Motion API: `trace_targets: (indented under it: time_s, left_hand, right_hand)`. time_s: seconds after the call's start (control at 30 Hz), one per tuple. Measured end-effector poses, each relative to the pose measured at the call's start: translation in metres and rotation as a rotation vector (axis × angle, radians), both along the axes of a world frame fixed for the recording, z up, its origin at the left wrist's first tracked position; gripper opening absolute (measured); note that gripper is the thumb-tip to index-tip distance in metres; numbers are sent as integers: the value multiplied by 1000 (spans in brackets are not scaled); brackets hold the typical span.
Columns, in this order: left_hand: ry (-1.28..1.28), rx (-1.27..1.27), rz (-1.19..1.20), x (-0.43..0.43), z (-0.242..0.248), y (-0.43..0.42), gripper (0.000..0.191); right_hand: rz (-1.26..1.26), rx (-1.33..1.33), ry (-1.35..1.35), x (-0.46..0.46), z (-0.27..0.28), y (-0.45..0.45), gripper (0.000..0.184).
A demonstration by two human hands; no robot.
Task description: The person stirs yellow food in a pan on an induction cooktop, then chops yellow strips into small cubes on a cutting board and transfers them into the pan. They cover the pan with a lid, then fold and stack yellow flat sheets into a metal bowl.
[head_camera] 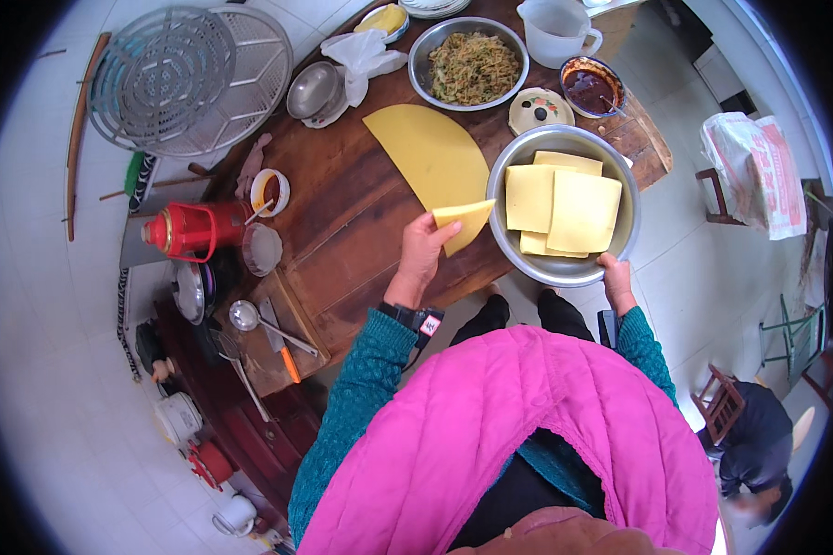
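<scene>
My left hand (423, 250) pinches the near end of a yellow dough-like sheet (430, 149), whose edge is folded up between thumb and fingers. The rest of the sheet, with one rounded side, lies flat on the wooden table. My right hand (616, 277) grips the near rim of a large metal bowl (496, 229). Several yellow squares (585, 211) lie overlapping in that bowl, which sits at the table's edge. Behind it stand a metal bowl of shredded filling (475, 69), a floral lid (541, 113) and a bowl of dark red sauce (591, 90) with a spoon.
A white plastic jug (555, 35) stands at the back. On the left are a red thermos (198, 229), a small sauce bowl (271, 193), and a board (250, 354) with a ladle (244, 316) and an orange-handled knife (282, 347). A person (756, 437) is at the lower right.
</scene>
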State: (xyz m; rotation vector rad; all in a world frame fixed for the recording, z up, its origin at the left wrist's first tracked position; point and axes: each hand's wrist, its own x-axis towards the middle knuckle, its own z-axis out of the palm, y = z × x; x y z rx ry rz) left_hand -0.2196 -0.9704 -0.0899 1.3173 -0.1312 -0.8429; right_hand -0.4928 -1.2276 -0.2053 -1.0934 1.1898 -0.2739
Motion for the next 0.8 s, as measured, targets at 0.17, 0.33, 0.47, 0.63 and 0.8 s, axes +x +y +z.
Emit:
trace_targets:
  time_s: [0.17, 0.33, 0.47, 0.63, 0.8]
  left_hand:
    - [-524, 156, -321, 14, 27, -110, 22]
    - [-1171, -104, -585, 11, -7, -214, 26]
    - [-1350, 176, -527, 0, -52, -226, 31]
    - [-1330, 218, -605, -13, -68, -195, 43]
    - [-1277, 221, -495, -19, -51, -185, 37]
  right_hand:
    - [-13, -24, -53, -2, -12, -1, 19]
    - [7, -54, -69, -4, -19, -1, 25]
    - [15, -48, -42, -7, -22, -4, 30]
    - [8, -79, -93, -6, -23, -2, 31]
    - [38, -66, -76, -6, -21, -4, 32]
